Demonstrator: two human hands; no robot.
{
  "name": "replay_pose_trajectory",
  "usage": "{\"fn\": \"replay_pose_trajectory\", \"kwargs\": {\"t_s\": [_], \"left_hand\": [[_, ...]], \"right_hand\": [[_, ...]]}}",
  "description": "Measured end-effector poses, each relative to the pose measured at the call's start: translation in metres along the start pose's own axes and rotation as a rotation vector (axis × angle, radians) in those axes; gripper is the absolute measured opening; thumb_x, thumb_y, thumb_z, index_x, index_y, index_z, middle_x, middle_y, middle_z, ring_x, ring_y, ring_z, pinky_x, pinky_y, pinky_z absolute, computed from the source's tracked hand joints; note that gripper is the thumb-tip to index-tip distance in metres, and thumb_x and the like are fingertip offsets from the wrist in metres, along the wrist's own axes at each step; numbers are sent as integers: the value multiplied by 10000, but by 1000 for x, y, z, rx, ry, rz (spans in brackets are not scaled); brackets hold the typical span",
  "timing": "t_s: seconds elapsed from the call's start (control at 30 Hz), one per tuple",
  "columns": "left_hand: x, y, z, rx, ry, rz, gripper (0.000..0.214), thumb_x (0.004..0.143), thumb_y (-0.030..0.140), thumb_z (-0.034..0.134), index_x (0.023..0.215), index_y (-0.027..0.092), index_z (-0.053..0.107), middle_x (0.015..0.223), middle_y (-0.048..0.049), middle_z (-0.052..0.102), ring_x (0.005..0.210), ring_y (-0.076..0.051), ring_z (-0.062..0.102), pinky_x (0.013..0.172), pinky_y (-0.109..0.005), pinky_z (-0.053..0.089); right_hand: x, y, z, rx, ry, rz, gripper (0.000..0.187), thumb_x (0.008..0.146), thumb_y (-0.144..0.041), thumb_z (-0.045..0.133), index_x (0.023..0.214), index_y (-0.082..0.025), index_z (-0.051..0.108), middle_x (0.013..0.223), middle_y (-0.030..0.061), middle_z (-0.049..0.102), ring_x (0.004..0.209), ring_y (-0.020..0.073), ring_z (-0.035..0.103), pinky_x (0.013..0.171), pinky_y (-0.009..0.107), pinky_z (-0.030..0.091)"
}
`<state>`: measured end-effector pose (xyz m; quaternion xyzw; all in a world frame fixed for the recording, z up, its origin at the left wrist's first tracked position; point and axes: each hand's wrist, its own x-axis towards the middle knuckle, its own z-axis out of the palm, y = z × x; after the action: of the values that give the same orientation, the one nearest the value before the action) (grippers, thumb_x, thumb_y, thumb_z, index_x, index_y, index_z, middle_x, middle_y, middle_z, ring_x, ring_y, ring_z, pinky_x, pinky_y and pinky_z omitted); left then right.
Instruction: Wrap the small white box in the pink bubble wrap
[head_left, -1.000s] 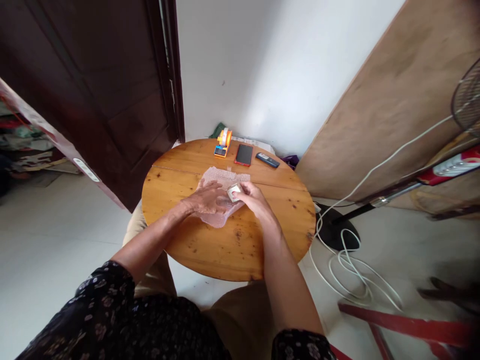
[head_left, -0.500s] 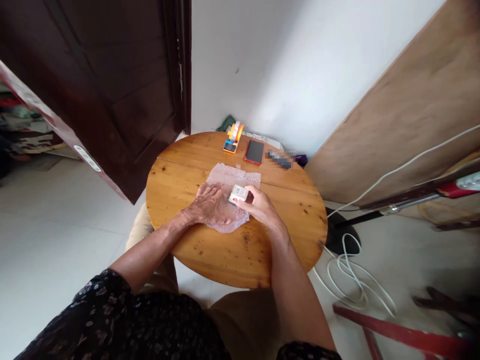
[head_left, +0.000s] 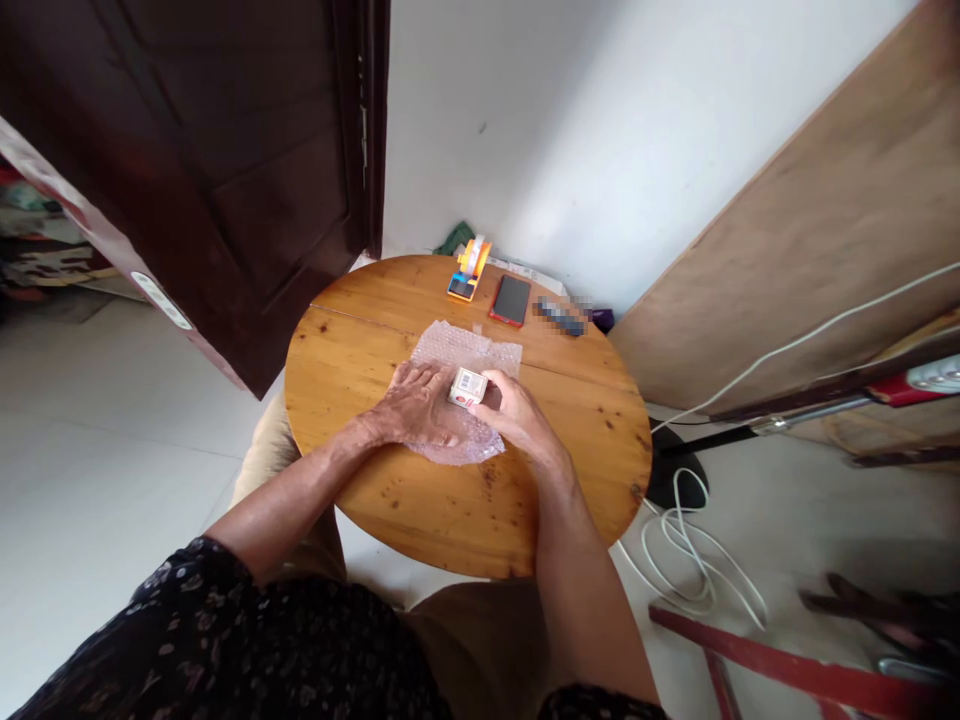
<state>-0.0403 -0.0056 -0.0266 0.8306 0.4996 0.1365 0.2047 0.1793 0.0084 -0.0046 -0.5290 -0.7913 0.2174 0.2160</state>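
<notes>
A sheet of clear bubble wrap (head_left: 465, 352) lies in the middle of a round wooden table (head_left: 390, 480). My left hand (head_left: 411, 404) lies flat on the sheet with its fingers stretched out, pressing it down. My right hand (head_left: 514, 414) pinches a small white box (head_left: 468, 386) with printed labels and holds it on the bubble wrap, right beside the fingertips of my left hand.
At the table's far edge stand an orange tape dispenser (head_left: 468, 270), a dark phone in a red case (head_left: 511, 300) and a blurred small dark object (head_left: 561, 317). A dark door (head_left: 225, 170) is at left, a leaning wooden board (head_left: 787, 230) and white cable (head_left: 697, 570) at right.
The view has shifted slightly. My right hand has turned the small box and lowered it onto the bubble wrap. My left hand stays flat on the sheet.
</notes>
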Motion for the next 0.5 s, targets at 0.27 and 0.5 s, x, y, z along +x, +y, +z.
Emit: {"fn": "replay_pose_trajectory", "kwargs": {"t_s": [0.27, 0.5], "left_hand": [[1, -5, 1, -23, 7, 33, 1275, 619, 721, 765, 1609, 145, 205, 1634, -226, 319, 1553, -409, 192, 1264, -575, 47], [-1, -1, -3, 18, -23, 1, 1258, 649, 701, 749, 1604, 93, 199, 1644, -241, 290, 1564, -393, 166, 1273, -555, 35]], "right_hand": [[2, -5, 0, -16, -27, -15, 346, 758, -307, 713, 1091, -232, 658, 992, 59, 742, 888, 250, 668, 764, 333, 489], [2, -4, 1, -50, -39, -27, 354, 786, -307, 696, 1125, -217, 648, 1038, 86, 739, 925, 262, 665, 789, 345, 487]]}}
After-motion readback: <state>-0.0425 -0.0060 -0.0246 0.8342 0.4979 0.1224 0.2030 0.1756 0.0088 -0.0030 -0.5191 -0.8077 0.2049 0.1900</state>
